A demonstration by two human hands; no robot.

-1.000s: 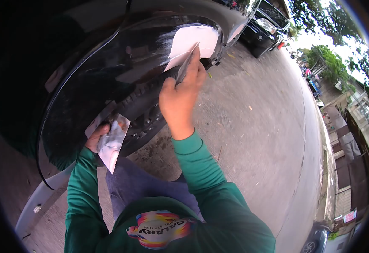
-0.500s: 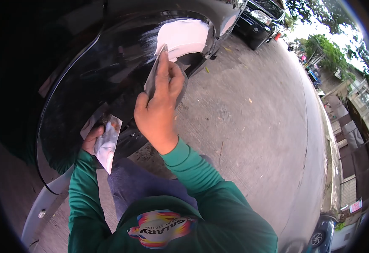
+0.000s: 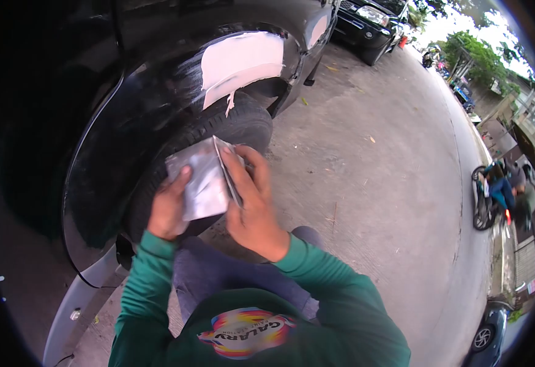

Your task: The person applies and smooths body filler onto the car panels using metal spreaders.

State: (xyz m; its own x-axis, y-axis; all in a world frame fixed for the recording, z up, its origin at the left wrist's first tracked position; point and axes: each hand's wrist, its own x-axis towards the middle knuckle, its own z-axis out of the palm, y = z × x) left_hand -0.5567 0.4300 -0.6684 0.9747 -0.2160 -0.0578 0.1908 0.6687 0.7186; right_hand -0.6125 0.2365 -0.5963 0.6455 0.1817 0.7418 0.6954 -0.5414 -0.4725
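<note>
My left hand (image 3: 168, 211) grips a flat, shiny mixing plate (image 3: 203, 183) smeared with pale putty, its thumb on top. A thin, flat putty spreader (image 3: 228, 174) is in my right hand (image 3: 256, 214), fingers closed along it, its edge against or very near the plate's right side. Beyond both hands, a patch of pale pink putty (image 3: 243, 58) covers the black car's fender (image 3: 139, 104) above the wheel arch. A strip of putty hangs from its lower edge over the tire (image 3: 246, 125).
A grey side step (image 3: 65, 324) runs along the car at lower left. Another black vehicle (image 3: 365, 27) stands at the top on the concrete pavement (image 3: 365, 171). On the right are people on a motorcycle (image 3: 485, 199) and a blue car (image 3: 490, 336).
My right hand has come down from the putty patch with the spreader to the plate. My left hand has raised the plate rightward. The hanging strip and motorcycle now show.
</note>
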